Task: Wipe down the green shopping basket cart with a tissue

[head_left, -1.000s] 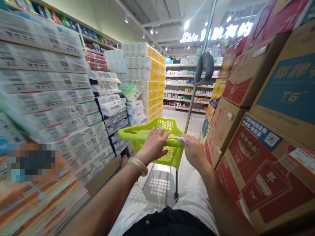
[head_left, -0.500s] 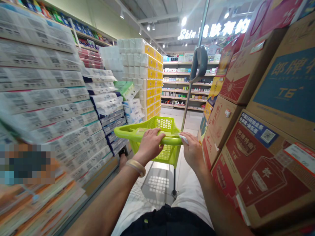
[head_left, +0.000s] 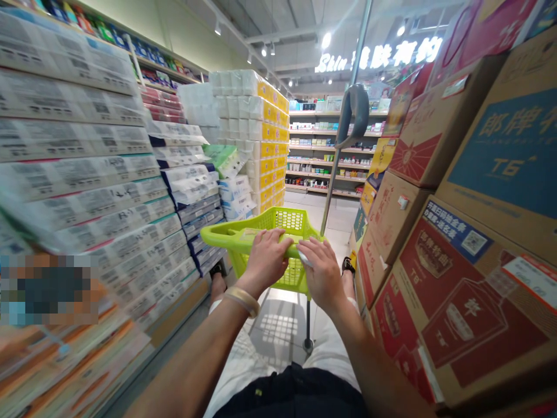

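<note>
A yellow-green plastic shopping cart (head_left: 248, 223) with a lattice basket is right in front of me. My left hand (head_left: 268, 255), with a pale bracelet at the wrist, has its fingers curled over the cart's near handle. Close beside it, my right hand (head_left: 322, 268) rests on the same handle toward the right, fingers bent over it. A small white piece (head_left: 305, 258), like tissue, shows under that hand's fingers. From the cart's right side a metal pole (head_left: 333, 194) slants upward, carrying a grey loop (head_left: 353, 116).
Stacked white paper packs (head_left: 78, 139) line the left side, and tissue rolls in yellow wrap (head_left: 272, 145) stand farther along. Cardboard boxes (head_left: 478, 290) are piled at the right. Shelves of small goods (head_left: 331, 142) cross the far end of the tiled aisle (head_left: 300, 203).
My right hand has slid left along the handle, nearer to my left hand, with the white piece still under its fingers. My right foot has come into view beside the boxes.
</note>
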Available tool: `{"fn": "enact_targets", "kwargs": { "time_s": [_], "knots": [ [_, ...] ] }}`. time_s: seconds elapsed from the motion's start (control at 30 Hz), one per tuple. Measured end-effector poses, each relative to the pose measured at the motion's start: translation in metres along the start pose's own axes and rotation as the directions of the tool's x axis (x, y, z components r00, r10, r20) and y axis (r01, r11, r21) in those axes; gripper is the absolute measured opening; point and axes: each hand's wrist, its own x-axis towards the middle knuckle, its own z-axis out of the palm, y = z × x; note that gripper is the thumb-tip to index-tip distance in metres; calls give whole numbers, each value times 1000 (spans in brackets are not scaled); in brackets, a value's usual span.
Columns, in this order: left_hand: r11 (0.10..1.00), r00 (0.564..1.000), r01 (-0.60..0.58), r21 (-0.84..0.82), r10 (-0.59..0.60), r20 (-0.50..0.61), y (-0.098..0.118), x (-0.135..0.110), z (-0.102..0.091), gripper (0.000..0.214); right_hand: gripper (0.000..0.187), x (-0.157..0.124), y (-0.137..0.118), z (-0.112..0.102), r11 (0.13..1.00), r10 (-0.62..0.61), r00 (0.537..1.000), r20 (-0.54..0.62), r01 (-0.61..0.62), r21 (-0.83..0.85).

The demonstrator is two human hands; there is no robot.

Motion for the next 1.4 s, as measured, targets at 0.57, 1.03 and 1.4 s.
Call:
{"fn": "enact_targets", "kwargs": {
  "time_s": [0.57,1.03,1.4],
  "knots": [
    [1000,998,-17,-8,17,-59,0,-1,4,37,30,6,16,-5,990,116,989,-90,-108,87],
    [1000,998,-15,-3,15,-62,-1,-1,3,37,31,17,15,-10,983,177,984,-27,-178,-36],
    [1000,998,-8,-9,7,-58,-4,-2,2,37,28,15,14,-7,989,103,994,-30,-99,113]
  ]
}}
